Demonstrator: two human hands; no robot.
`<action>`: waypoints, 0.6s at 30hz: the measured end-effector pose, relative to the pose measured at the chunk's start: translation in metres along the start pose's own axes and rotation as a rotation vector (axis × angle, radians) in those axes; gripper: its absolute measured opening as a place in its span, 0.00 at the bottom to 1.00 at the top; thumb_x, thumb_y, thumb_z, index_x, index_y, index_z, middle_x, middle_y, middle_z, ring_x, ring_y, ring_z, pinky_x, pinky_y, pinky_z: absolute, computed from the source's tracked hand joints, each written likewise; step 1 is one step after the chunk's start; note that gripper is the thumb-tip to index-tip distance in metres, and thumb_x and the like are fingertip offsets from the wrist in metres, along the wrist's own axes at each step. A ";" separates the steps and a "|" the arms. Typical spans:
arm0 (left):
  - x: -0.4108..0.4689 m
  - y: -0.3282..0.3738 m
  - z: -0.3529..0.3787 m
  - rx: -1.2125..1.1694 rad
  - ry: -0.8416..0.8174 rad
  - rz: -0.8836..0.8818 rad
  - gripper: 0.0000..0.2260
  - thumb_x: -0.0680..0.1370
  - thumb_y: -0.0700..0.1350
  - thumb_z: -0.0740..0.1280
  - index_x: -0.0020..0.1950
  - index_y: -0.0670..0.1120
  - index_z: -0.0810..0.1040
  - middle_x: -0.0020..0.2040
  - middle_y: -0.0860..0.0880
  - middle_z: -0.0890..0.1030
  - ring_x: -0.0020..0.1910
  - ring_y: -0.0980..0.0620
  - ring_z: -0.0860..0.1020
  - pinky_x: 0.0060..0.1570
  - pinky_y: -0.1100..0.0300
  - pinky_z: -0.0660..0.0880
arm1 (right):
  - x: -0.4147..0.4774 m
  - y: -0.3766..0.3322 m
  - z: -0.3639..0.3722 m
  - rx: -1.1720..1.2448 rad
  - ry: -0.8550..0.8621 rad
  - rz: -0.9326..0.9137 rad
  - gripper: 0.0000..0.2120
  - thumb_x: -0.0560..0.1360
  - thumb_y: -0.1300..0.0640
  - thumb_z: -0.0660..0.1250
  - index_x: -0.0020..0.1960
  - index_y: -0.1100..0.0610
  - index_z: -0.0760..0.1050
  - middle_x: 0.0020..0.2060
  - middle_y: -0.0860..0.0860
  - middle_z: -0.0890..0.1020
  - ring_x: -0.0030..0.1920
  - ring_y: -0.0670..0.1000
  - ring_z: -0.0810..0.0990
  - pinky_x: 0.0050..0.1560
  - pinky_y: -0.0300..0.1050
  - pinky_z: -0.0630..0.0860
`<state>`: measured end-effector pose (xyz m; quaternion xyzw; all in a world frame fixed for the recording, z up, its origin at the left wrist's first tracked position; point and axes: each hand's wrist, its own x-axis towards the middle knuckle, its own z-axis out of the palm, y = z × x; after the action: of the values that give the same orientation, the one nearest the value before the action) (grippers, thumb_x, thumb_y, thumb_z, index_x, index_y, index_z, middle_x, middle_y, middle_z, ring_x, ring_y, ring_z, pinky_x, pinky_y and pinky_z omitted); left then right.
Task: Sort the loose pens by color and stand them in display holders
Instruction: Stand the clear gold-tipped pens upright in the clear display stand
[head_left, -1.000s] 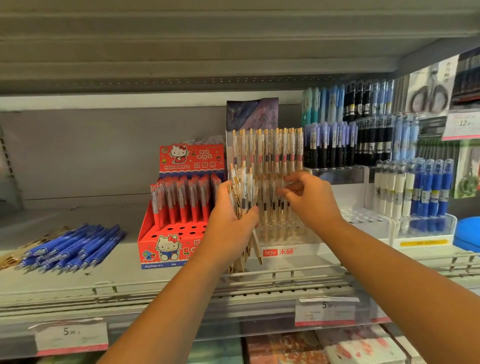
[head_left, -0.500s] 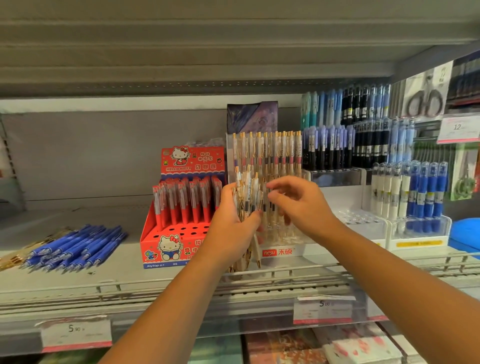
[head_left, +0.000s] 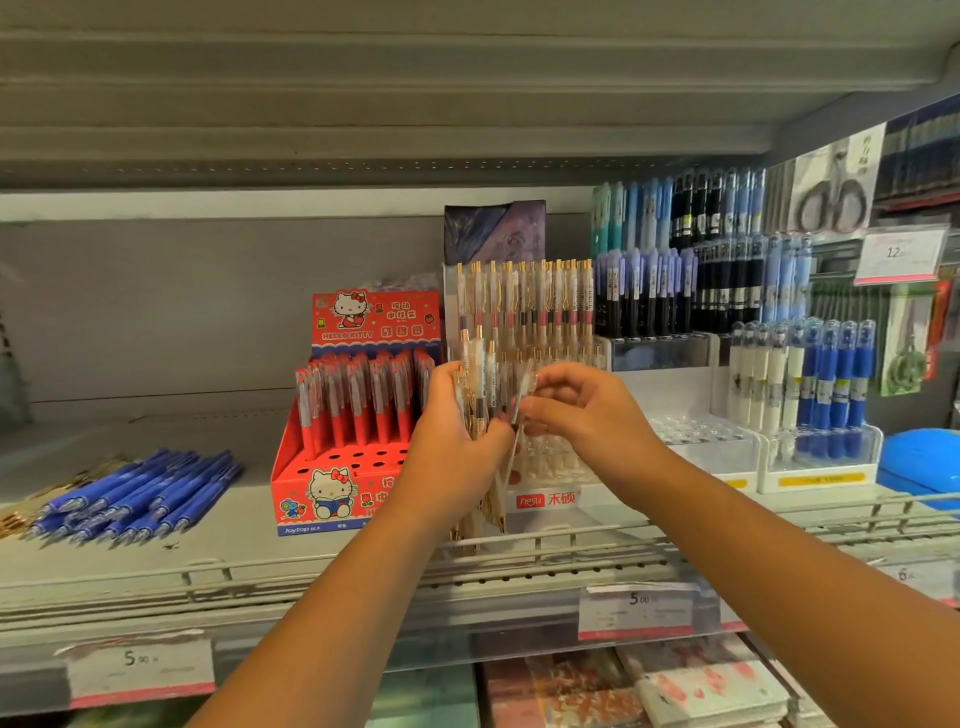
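My left hand (head_left: 457, 447) grips a bunch of clear, gold-trimmed pens (head_left: 485, 395) upright in front of the clear stepped display holder (head_left: 550, 467). My right hand (head_left: 587, 421) pinches the top of one clear pen (head_left: 524, 395) at the right side of that bunch. The holder's back row (head_left: 524, 296) stands full of the same gold-clipped pens. A loose pile of blue pens (head_left: 135, 493) lies on the shelf at far left.
A red Hello Kitty box (head_left: 332, 483) of red pens stands left of the clear holder. White holders (head_left: 815, 457) with blue, black and white pens fill the right. A wire rail (head_left: 311, 571) runs along the shelf's front edge, with price tags below.
My right hand came back from the display holder's rows to the bunch in my left hand and closed its fingers on one pen. The left hand stayed nearly still.
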<state>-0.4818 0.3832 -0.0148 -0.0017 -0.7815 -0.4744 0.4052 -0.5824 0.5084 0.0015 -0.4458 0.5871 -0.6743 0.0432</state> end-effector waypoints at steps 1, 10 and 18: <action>0.000 0.000 0.000 0.001 0.011 -0.011 0.21 0.77 0.42 0.70 0.65 0.56 0.66 0.48 0.63 0.81 0.47 0.66 0.80 0.41 0.72 0.75 | 0.000 -0.001 -0.002 0.049 0.015 0.004 0.06 0.74 0.68 0.70 0.50 0.61 0.79 0.43 0.59 0.85 0.43 0.53 0.85 0.43 0.43 0.81; -0.002 0.004 -0.002 -0.019 -0.001 -0.060 0.20 0.79 0.41 0.66 0.65 0.59 0.66 0.49 0.60 0.80 0.47 0.55 0.82 0.50 0.50 0.81 | 0.013 -0.014 -0.028 0.136 0.220 -0.076 0.15 0.77 0.69 0.66 0.59 0.54 0.73 0.41 0.54 0.84 0.43 0.56 0.86 0.40 0.47 0.82; -0.004 0.007 -0.002 -0.034 -0.026 -0.111 0.21 0.80 0.42 0.66 0.66 0.61 0.64 0.52 0.60 0.79 0.51 0.49 0.82 0.53 0.45 0.80 | 0.033 -0.020 -0.043 -0.098 0.347 -0.182 0.18 0.77 0.68 0.66 0.54 0.45 0.76 0.44 0.53 0.83 0.43 0.50 0.85 0.39 0.42 0.82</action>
<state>-0.4751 0.3871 -0.0112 0.0288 -0.7775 -0.5093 0.3679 -0.6210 0.5281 0.0401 -0.3757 0.5751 -0.7128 -0.1418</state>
